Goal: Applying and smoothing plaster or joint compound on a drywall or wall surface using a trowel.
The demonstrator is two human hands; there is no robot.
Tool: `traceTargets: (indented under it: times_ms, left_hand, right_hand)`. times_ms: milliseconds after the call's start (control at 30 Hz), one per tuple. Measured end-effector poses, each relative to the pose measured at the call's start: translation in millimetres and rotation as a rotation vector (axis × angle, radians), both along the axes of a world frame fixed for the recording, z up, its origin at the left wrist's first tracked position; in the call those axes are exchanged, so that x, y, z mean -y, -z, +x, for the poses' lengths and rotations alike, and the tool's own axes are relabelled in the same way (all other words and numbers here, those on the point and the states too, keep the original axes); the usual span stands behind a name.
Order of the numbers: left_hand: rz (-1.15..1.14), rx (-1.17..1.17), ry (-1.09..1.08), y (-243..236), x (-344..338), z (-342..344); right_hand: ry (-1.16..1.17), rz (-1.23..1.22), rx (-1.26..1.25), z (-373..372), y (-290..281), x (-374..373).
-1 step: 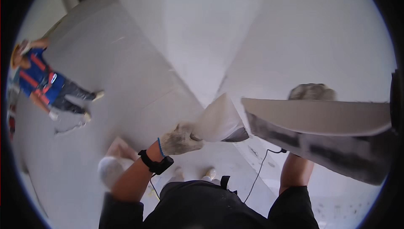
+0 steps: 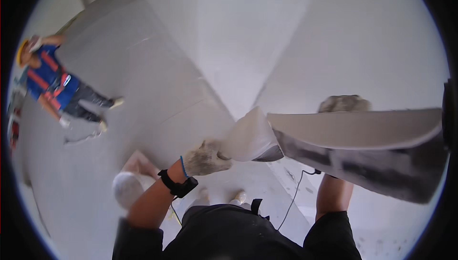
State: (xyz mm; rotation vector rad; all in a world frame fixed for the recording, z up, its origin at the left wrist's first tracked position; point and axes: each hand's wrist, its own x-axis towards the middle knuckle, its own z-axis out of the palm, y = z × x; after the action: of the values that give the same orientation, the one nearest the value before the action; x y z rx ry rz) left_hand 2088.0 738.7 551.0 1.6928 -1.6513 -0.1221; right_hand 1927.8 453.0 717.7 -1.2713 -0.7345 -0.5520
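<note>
My left hand, in a pale knitted glove, is closed on a trowel carrying a mound of white putty. My right hand, also gloved, is closed behind a long, wide blade, with its knuckles showing above the edge. The blade has a dark, smeared lower face and pale putty along its top. Its left end meets or overlaps the mound on the trowel; whether they touch is unclear. A black cable hangs beside my right forearm.
A co-worker in a yellow helmet and red harness stands at the left on the grey floor, one hand raised to the head. A blurred whitish, round object is behind my left forearm. Pale walls form a corner ahead.
The wide blade has moved slightly up and left, closer to the mound on the trowel. The surroundings and co-worker appear shifted right and upward in the picture.
</note>
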Motion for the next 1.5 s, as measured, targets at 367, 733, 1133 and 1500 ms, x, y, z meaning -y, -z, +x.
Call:
traceTargets:
  times_ms: [367, 733, 1133, 1500]
  left_hand:
    - [0.098, 0.000, -0.807, 12.9, 21.8, -75.0]
    - [-0.058, -1.334, -1.502, 130.4, 13.5, -74.5]
    - [-0.172, -1.597, -1.561, 191.9, -34.2, -83.3]
    - [0.025, -1.509, -1.614, 280.0, -43.6, -121.8]
  right_hand:
    - [-0.391, -0.683, -0.780, 167.1, 150.1, 66.3]
    - [-0.142, -0.891, -0.988, 278.7, 262.3, 29.2]
    - [-0.399, -1.424, 0.089, 203.3, 298.8, -142.7]
    - [-0.478, -1.505, 0.023, 202.0, 431.1, -190.8]
